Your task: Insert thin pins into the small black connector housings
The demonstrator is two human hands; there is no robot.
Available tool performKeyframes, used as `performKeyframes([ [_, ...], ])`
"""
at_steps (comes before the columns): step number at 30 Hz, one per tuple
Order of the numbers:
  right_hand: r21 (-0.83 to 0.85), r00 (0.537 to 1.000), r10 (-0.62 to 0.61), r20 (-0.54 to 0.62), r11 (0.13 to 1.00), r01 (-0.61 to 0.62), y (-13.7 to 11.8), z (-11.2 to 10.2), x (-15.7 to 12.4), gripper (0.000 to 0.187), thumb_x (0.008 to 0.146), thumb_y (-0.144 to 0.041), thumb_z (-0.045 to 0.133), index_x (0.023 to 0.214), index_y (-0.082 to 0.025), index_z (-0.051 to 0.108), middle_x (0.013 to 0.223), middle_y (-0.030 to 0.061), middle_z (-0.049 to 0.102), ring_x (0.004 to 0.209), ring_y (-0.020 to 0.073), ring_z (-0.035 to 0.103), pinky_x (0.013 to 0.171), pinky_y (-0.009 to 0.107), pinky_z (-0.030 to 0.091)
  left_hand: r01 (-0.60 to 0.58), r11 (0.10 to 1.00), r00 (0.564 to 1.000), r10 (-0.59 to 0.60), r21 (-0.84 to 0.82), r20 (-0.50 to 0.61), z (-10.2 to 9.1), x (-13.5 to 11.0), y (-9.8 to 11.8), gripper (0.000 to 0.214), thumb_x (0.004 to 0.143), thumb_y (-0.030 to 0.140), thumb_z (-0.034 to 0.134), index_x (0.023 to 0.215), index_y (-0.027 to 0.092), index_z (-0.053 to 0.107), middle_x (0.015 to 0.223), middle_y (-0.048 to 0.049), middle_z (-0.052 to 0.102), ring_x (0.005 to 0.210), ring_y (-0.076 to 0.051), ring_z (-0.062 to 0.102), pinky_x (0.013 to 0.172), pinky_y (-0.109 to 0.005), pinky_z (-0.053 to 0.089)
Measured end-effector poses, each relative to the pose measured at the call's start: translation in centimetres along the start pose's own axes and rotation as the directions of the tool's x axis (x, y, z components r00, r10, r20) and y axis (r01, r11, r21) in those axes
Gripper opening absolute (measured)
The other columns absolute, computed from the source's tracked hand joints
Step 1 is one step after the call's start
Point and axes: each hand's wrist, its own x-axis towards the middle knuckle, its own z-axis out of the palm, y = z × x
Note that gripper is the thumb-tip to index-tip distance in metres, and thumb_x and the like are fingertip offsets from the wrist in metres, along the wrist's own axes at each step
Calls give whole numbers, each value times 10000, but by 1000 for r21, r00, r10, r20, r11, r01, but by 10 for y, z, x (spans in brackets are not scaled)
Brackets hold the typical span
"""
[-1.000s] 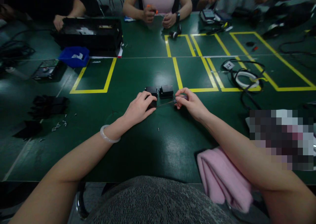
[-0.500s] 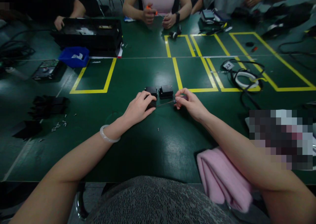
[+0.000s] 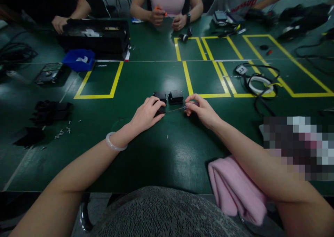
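My left hand is closed over a small black box-shaped part on the green table, covering most of it. A screwdriver lies nearly level in the fingers of my right hand, its thin shaft reaching left to the side of that part. Exactly where the tip meets the part is too small to make out. Just beyond my fingers sit two similar black parts, one at the left and one at the right. A single small screw lies nearer to me.
Several loose screws and black parts lie on the left. A blue bin stands before a long black case. Coiled cables are at the right; a pink cloth hangs over the near edge. Co-workers sit across the table.
My hands, the screwdriver and the black parts show almost no movement. Across the table, the co-worker at the far right has shifted an arm and torso; the one at the left has moved a hand slightly.
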Motion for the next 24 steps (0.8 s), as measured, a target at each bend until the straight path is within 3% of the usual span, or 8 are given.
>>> performKeyframes([
  [6,6,1000,0,3,1000,0,0,1,0,255,927,-395,771,931,-235,573,541,-95,529,565,127,545,687,307,490,10,1000,1000,-10,-1,18,-1,0,1,330,969,176,709,1287,173,622,1303,-141,640,1192,-301,622,940,-451,604],
  [12,-9,1000,-14,11,1000,14,-1,0,-1,252,916,-345,780,995,-242,564,600,-85,581,607,138,580,718,316,508,7,1000,1000,-7,11,10,-1,0,1,338,959,173,723,1283,167,624,1300,-138,646,1187,-302,632,929,-444,607],
  [18,1,1000,-3,10,1000,3,-1,1,-1,337,955,-513,771,942,-250,561,546,-98,489,567,134,536,673,317,511,17,1000,1000,-17,-4,15,-1,0,2,340,961,173,714,1286,180,611,1311,-134,638,1205,-302,626,933,-449,605],
  [24,5,1000,-4,-11,1000,4,0,1,0,271,919,-384,799,977,-250,570,590,-91,561,580,129,563,705,321,525,19,1000,1000,-19,-4,24,-2,0,3,332,968,175,702,1287,177,610,1311,-141,634,1203,-303,622,941,-456,601],
])
